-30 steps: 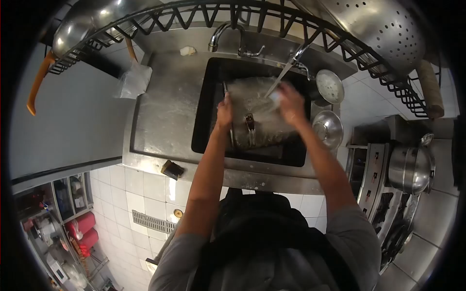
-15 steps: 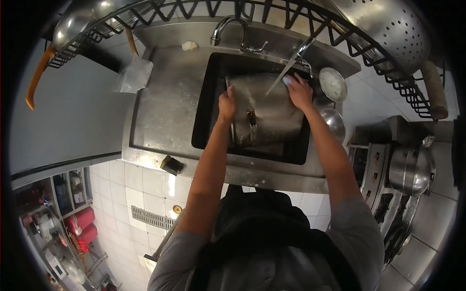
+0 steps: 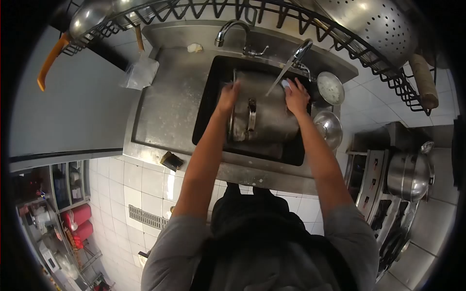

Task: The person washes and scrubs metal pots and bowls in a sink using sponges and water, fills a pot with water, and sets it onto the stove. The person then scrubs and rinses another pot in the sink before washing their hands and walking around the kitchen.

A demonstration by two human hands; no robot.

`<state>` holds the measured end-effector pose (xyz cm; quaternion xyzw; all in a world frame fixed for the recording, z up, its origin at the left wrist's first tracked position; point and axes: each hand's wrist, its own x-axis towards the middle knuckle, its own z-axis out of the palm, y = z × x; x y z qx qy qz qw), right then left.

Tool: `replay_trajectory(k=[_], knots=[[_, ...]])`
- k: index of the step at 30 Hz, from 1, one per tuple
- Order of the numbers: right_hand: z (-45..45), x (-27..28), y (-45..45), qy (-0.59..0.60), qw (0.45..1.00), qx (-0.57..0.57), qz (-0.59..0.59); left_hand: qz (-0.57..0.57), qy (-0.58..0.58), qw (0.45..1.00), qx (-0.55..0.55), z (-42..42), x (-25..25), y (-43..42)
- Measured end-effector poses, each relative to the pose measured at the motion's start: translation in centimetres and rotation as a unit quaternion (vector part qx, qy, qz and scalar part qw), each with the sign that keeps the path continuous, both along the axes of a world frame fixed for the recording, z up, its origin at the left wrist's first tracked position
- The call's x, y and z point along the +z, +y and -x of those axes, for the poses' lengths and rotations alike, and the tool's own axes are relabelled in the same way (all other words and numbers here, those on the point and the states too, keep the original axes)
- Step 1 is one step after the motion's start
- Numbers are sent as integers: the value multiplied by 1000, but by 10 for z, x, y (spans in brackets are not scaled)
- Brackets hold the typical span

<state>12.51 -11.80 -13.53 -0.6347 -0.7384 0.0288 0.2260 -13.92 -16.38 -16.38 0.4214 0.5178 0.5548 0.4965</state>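
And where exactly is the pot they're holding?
In the head view, the pot lies on its side mid-frame in the dark sink, between left hand and right hand, under the running tap.

There are two hands [image 3: 229,97] [image 3: 297,99], two faucets [image 3: 233,28] [image 3: 302,48], one sink [image 3: 208,99], one pot [image 3: 266,112] inside, two bowls [image 3: 331,88] [image 3: 328,129] alongside.

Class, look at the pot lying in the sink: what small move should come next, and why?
Probably slide the small white item across the pot: the right hand holds it, the left hand grips one end, and the water stream lands on the pot between them.
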Motion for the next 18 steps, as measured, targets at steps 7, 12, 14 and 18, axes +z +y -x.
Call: replay_trajectory(k=[7,12,14,18], knots=[[55,14,-23,43,974,219,45,132,196,967,96,-24,-5,-53],[2,16,-15,126,980,151,41,179,155,966,106,-25,-27,25],[1,10,-3,55,994,-12,94,151,170,970,84,-26,-23,44],[18,19,-14,108,966,218,82,115,196,972,58,-14,-18,58]])
